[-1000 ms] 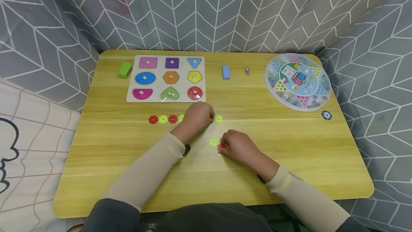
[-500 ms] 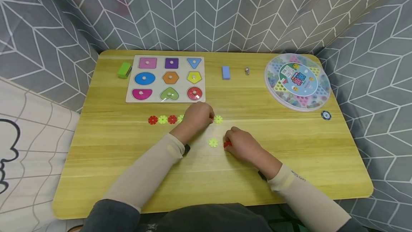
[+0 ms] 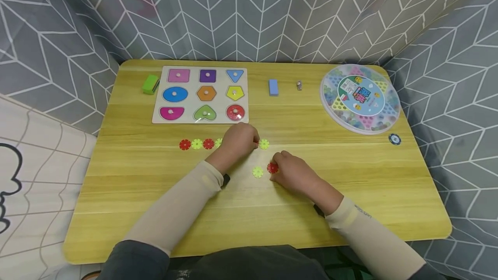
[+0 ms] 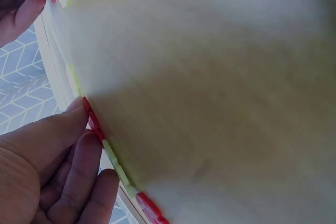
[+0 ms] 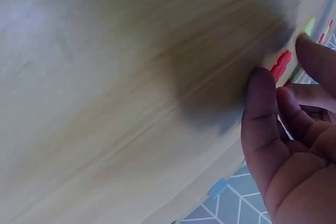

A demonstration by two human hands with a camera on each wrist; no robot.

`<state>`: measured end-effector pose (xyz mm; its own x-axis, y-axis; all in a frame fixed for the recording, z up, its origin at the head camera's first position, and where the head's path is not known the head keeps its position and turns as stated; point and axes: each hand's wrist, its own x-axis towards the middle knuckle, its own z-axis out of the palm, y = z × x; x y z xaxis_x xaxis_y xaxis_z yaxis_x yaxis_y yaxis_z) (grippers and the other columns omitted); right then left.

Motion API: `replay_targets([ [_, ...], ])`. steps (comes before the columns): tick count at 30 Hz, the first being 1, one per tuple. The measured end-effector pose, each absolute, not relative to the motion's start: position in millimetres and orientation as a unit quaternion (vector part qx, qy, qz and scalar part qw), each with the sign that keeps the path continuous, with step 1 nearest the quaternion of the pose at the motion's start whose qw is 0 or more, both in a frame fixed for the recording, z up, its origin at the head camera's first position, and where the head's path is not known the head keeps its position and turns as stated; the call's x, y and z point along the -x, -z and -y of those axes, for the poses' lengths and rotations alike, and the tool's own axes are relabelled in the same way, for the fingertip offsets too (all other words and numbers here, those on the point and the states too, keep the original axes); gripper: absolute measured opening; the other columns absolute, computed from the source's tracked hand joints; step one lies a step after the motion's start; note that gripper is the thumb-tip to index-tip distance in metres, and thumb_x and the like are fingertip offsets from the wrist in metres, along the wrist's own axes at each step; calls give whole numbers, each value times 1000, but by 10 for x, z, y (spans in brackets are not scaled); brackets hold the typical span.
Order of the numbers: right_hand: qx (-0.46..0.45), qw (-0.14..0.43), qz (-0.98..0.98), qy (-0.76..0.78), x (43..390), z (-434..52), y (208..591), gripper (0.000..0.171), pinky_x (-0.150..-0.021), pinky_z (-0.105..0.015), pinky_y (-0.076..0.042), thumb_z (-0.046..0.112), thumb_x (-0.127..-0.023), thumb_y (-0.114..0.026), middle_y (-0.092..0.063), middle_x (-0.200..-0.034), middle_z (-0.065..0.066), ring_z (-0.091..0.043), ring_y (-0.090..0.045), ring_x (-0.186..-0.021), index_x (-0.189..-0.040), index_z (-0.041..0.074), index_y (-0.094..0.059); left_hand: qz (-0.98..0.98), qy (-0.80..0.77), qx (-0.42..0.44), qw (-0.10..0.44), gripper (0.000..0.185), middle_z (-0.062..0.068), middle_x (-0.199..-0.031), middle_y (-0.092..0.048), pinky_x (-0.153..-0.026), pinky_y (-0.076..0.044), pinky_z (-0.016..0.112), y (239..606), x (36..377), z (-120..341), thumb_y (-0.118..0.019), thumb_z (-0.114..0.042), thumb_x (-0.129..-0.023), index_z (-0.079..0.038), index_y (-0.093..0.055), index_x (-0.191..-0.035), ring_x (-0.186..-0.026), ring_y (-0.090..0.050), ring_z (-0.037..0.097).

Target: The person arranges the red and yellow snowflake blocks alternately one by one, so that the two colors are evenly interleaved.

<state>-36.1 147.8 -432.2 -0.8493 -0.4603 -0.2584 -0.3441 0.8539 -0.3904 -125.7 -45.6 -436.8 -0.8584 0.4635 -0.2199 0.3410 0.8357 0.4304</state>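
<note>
A row of small notched plastic discs, red (image 3: 184, 144) and yellow-green (image 3: 197, 144) by turns, runs across the middle of the table. My left hand (image 3: 238, 140) lies over part of this row and hides several discs. Its thumb and forefinger pinch a red disc (image 4: 92, 118) in the left wrist view, beside a yellow-green one (image 4: 118, 166). Nearer me, my right hand (image 3: 295, 174) holds another red disc (image 3: 272, 168) between thumb and fingertips; the right wrist view shows that red disc (image 5: 281, 65) too. A loose yellow-green disc (image 3: 258, 172) lies just left of it.
Behind the row lies a white shape-puzzle board (image 3: 157, 113), with a green block (image 3: 150, 84) at its left. Farther right are a blue block (image 3: 273, 87), a small metallic piece (image 3: 299, 85), a round game box (image 3: 360, 99) and a dark round chip (image 3: 394, 139).
My right hand has drawn its red disc rightward, away from the loose yellow-green one, then slightly away from me, turning it so its face shows. My left hand has stayed put.
</note>
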Motion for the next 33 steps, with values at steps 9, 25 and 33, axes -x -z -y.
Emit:
replay_targets([
  [9, 204, 162, -951, 167, 397, -1457, 4345, 30, -68, -36, -50, 22, -91, -82, -51, -87, -3, -18, -52, -71, -100, 3, -60, -945, -194, -213, 158, 10, -1, -98, -76, -85, -55, 38, 4373, 1254, 458, -80, -18, -91, -13, -83, -99, -94, -69, 20],
  [25, 193, 170, -941, 220, 554, -1520, 4366, 13, -74, -36, -50, 17, -94, -78, -59, -84, 2, -15, -55, -76, -91, 10, -68, -945, -183, -218, 159, 11, -1, -99, -76, -86, -54, 38, 4340, 1257, 452, -79, -18, -92, -13, -83, -100, -94, -69, 21],
  [33, 101, 238, -902, 345, 848, -1710, 4212, 25, -80, -39, -51, 12, -108, -56, -69, -99, -9, -23, -62, -87, -120, 1, -74, -945, -179, -222, 159, 11, -1, -101, -77, -86, -54, 38, 4361, 1244, 450, -79, -17, -92, -13, -83, -102, -96, -69, 21],
])
